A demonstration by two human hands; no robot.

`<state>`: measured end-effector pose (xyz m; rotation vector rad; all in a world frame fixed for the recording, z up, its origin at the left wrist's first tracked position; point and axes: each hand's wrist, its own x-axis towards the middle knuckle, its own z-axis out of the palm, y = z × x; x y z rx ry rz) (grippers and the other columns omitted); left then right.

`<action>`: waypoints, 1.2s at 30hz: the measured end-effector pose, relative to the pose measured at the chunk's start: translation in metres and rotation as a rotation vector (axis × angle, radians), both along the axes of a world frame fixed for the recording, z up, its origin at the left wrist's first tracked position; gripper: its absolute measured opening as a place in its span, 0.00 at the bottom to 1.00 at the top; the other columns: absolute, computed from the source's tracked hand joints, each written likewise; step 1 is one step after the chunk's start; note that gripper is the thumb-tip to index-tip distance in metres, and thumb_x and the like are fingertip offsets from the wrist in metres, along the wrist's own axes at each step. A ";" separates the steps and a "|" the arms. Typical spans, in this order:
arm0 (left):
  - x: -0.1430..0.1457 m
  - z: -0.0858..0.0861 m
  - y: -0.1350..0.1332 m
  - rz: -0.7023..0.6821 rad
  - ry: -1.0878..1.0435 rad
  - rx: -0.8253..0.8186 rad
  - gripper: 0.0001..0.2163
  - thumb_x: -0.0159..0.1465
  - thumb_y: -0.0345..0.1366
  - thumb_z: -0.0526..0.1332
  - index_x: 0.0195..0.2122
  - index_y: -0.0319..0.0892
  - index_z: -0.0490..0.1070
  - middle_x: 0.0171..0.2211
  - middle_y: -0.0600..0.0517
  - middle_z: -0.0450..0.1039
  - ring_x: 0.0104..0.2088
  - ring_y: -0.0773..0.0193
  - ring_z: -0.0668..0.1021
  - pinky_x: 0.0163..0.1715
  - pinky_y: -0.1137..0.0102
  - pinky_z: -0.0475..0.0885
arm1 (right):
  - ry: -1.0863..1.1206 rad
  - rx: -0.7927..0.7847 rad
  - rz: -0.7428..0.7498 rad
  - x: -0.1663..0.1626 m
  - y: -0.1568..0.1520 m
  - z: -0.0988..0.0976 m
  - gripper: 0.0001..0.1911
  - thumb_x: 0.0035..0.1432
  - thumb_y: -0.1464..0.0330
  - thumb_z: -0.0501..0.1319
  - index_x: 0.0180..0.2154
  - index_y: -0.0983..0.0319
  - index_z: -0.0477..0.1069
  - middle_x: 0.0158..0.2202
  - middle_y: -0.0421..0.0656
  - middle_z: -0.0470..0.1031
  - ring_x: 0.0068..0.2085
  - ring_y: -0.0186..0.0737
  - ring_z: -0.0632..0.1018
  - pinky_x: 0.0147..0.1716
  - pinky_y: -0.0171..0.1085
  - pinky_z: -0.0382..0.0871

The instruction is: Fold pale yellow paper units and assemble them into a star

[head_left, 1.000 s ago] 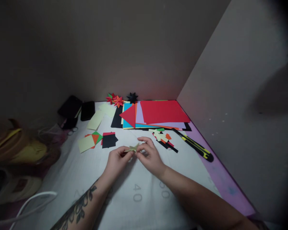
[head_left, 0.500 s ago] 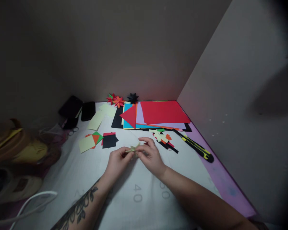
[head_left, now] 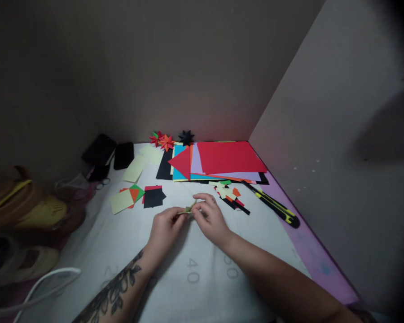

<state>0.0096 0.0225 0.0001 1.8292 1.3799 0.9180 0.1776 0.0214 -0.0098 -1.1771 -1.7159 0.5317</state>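
A small piece of folded pale yellow paper [head_left: 189, 209] is held between my hands above the white work surface [head_left: 175, 287]. My left hand [head_left: 165, 226] pinches its left end between thumb and fingers. On the other side, my right hand [head_left: 211, 220] has its thumb and fingertips closed on the paper, with the upper fingers curled over. The fingers cover much of the folds. Left of my hands lie black paper squares [head_left: 154, 197] over red ones, and a pale yellow square [head_left: 121, 202] with orange and green pieces.
Behind are stacked coloured sheets [head_left: 232, 158], a red triangle [head_left: 183, 162] and folded paper stars [head_left: 166, 142]. Paper scraps [head_left: 226, 193] and a yellow-black utility knife [head_left: 276, 206] lie right. Small scissors [head_left: 103, 183], a dark phone [head_left: 124, 155] and a white cable [head_left: 50, 273] are left.
The folded paper has tilted slightly between my fingers, and its shape looks narrower. My right fingertips have shifted a little; my left hand stays almost in place.
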 end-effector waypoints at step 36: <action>0.005 0.008 0.000 0.010 -0.176 -0.283 0.10 0.57 0.41 0.62 0.29 0.38 0.77 0.24 0.51 0.76 0.26 0.64 0.74 0.27 0.73 0.65 | -0.001 0.112 -0.012 -0.001 0.001 0.000 0.08 0.54 0.76 0.58 0.28 0.59 0.71 0.47 0.47 0.70 0.52 0.48 0.69 0.51 0.49 0.65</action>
